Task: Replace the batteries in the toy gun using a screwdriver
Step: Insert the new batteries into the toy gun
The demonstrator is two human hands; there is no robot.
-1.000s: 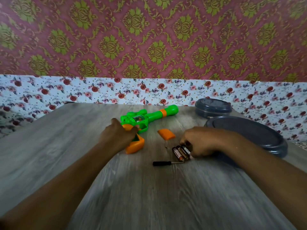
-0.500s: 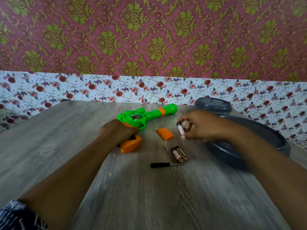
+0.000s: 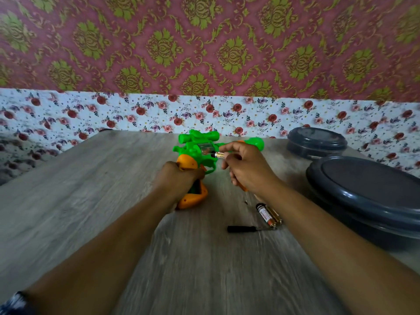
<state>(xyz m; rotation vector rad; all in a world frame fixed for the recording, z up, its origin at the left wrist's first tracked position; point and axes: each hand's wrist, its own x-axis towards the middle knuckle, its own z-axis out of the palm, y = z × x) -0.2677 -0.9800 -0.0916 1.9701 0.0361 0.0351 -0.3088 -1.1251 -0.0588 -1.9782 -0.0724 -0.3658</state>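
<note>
Indoors, wooden table (image 3: 91, 212), floral wall (image 3: 136, 114); hands: left (image 3: 177, 178) gripping toy gun (image 3: 195, 148), right (image 3: 245, 169) pinching battery (image 3: 219, 155).

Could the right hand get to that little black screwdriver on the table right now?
Probably not straight away: the right hand is pinching a battery up by the toy gun. The screwdriver lies uncovered beneath that forearm, so once the battery is set down, nothing blocks it.

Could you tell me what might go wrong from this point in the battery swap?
The right hand pinches one battery by its end; it could slip. The tiny screw lies loose on the table and the forearm could sweep it away. The toy gun, tilted up in the left hand, may twist.
</note>
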